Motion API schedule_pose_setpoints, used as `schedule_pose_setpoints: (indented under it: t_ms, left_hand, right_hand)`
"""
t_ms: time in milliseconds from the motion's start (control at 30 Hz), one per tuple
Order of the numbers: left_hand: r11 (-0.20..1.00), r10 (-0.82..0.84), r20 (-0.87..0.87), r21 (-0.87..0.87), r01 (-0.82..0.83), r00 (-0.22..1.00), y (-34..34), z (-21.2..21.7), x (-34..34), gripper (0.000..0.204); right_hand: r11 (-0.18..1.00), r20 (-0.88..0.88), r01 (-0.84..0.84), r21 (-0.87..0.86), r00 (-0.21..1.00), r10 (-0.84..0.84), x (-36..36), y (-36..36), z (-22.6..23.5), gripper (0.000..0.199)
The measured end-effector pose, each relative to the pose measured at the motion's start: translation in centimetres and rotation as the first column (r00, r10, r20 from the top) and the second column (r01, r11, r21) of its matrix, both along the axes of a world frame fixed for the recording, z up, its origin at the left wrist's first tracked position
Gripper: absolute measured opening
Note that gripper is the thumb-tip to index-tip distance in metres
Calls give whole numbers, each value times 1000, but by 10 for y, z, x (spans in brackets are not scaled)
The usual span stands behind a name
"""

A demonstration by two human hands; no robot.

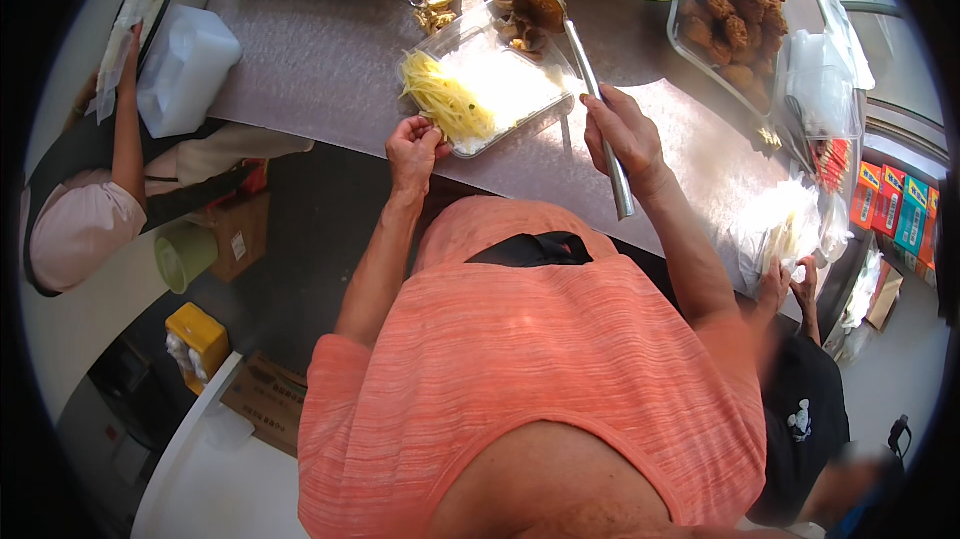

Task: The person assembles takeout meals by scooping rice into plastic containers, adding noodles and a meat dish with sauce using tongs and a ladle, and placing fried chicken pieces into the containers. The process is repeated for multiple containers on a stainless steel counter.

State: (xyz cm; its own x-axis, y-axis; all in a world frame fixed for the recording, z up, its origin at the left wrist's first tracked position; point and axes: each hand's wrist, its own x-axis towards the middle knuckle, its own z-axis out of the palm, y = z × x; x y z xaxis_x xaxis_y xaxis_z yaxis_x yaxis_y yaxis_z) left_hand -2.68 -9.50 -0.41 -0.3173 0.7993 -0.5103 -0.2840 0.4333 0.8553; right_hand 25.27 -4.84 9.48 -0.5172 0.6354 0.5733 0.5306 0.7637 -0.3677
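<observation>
Tipping the ladle [583,61] held in the right hand [628,134] low over the tray's [530,123] one o'clock should limit spills, the left hand [415,152] pinched narrow at seven o'clock.

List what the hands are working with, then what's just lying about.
At the hands:
ladle, in the right hand
clear container
yellow shreds, at the left hand's fingers

Apparently lying about:
green bin
yellow crate
cardboard box
</observation>
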Motion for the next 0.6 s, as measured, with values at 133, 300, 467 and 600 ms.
schedule_pose_setpoints:
  t_ms: [133, 300, 467, 600]
  left_hand:
    - [1000, -18, -11, 5, 18, 1000, -1, -5, -4, 13]
    - [1000, -23, -34, -3, 23, 999, 1, -1, -3, 14]
    - [1000, -10, -24, 5, 10, 1000, 0, -4, -3, 14]
    - [999, -33, -40, -19, 32, 999, 1, -4, -5, 15]
  right_hand:
    - [997, -4, -56, -62, 998, 55, 2, -2, 6, 39]
    - [996, -21, -81, -50, 997, 80, 4, 1, 8, 36]
    - [998, -24, -28, 59, 999, 29, 4, 4, 2, 37]
    - [992, 30, -109, -57, 993, 111, -3, 10, -7, 45]
